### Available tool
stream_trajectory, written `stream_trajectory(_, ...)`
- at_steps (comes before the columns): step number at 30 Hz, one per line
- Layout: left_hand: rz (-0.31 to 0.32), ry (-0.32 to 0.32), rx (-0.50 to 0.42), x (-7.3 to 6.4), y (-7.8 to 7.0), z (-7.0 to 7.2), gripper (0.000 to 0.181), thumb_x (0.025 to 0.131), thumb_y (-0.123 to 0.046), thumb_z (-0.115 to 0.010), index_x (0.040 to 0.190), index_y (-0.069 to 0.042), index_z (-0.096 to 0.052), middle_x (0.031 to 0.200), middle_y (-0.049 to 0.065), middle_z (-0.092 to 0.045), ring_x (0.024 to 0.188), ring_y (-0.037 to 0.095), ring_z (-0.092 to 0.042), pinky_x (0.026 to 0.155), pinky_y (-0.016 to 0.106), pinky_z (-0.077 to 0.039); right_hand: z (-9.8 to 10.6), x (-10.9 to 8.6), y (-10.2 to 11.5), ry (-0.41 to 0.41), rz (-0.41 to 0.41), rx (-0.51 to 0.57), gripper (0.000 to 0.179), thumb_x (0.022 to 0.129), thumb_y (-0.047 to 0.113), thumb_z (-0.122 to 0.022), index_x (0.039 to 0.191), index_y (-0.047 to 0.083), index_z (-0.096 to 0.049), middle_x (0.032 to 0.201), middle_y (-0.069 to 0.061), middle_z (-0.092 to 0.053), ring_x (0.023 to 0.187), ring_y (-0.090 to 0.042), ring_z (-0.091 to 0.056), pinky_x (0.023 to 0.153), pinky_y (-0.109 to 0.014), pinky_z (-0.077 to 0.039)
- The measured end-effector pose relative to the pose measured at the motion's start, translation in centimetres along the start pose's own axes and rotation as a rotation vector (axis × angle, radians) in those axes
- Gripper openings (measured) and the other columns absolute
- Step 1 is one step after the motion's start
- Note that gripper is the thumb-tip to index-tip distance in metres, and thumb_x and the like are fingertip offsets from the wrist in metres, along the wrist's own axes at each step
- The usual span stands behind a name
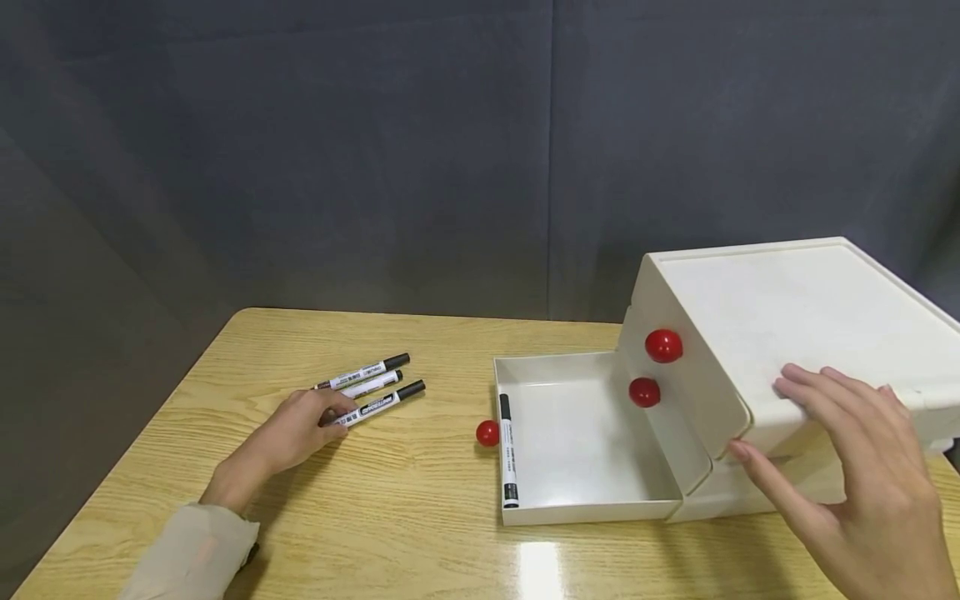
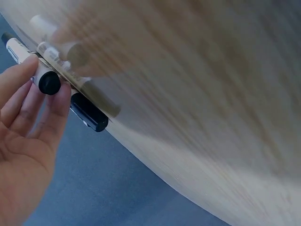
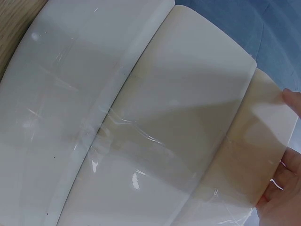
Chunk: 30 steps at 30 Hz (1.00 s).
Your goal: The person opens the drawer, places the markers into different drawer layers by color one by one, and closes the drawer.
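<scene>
My left hand point(image 1: 303, 429) pinches a whiteboard marker point(image 1: 378, 407) with a black cap, near its rear end, low over the table. Two more markers lie just behind it, one black-capped marker point(image 1: 363, 374) and a white one point(image 1: 373, 385) between. In the left wrist view, thumb and fingertips hold the marker point(image 2: 44, 77), with another marker's black end point(image 2: 89, 113) beside it. My right hand point(image 1: 873, 475) rests on the white drawer cabinet point(image 1: 810, 317), fingers on its top and thumb against the side near the front corner. The right wrist view shows the cabinet's side point(image 3: 155, 108).
The bottom drawer point(image 1: 585, 433) is pulled out to the left, and one marker point(image 1: 508, 454) lies inside along its front wall. Its red knob point(image 1: 487, 432) faces the markers. Two closed drawers above have red knobs point(image 1: 663, 346). A dark curtain point(image 1: 420, 167) hangs behind the wooden table point(image 1: 390, 500).
</scene>
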<state>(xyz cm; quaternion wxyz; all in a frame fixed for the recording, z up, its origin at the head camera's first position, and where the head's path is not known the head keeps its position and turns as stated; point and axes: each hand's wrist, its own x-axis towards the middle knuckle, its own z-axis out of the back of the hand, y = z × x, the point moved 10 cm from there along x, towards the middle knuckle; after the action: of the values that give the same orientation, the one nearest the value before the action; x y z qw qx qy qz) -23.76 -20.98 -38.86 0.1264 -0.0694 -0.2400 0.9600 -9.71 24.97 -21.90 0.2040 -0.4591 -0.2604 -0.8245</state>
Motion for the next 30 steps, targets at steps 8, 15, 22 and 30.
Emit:
stream_trajectory(8, -0.019, -0.004, -0.024, 0.3, -0.8, -0.2, 0.025, 0.089, -0.001, -0.069, 0.115, -0.002, -0.070, 0.090, 0.004, -0.068, 0.074, 0.012, -0.054, 0.060, 0.022, -0.045, -0.1, 0.0, -0.1, 0.013, -0.011, -0.003, 0.076, 0.089, 0.064, -0.061, 0.106, -0.010, -0.068, 0.123, -0.019, -0.068, 0.133, -0.004, -0.049, 0.121, -0.037, -0.027)
stream_trajectory(15, -0.057, -0.006, -0.025, 0.7, -2.0, -0.1, 0.028, 0.089, -0.002, -0.070, 0.117, -0.002, -0.070, 0.100, 0.008, -0.071, 0.077, 0.011, -0.057, 0.061, 0.023, -0.048, -0.2, -0.1, -0.2, 0.030, -0.020, -0.007, 0.077, 0.088, 0.065, -0.061, 0.107, -0.009, -0.068, 0.123, -0.020, -0.068, 0.134, -0.004, -0.048, 0.121, -0.038, -0.026)
stream_trajectory(22, -0.113, -0.023, -0.017, 1.1, -3.5, 0.0, 0.028, 0.090, -0.003, -0.069, 0.118, -0.003, -0.070, 0.108, 0.011, -0.072, 0.080, 0.010, -0.060, 0.063, 0.022, -0.049, -0.4, -0.2, -0.5, 0.057, -0.041, -0.021, 0.078, 0.088, 0.067, -0.059, 0.109, -0.008, -0.068, 0.122, -0.023, -0.066, 0.134, -0.007, -0.048, 0.122, -0.040, -0.025)
stream_trajectory(30, -0.135, -0.031, -0.013, 1.8, -5.1, 0.0, 0.029, 0.091, -0.005, -0.069, 0.120, -0.004, -0.069, 0.111, 0.011, -0.072, 0.082, 0.011, -0.062, 0.065, 0.023, -0.051, -0.3, -0.2, -0.3, 0.038, -0.021, -0.013, 0.077, 0.088, 0.066, -0.060, 0.108, -0.009, -0.068, 0.122, -0.022, -0.067, 0.134, -0.007, -0.048, 0.122, -0.038, -0.026)
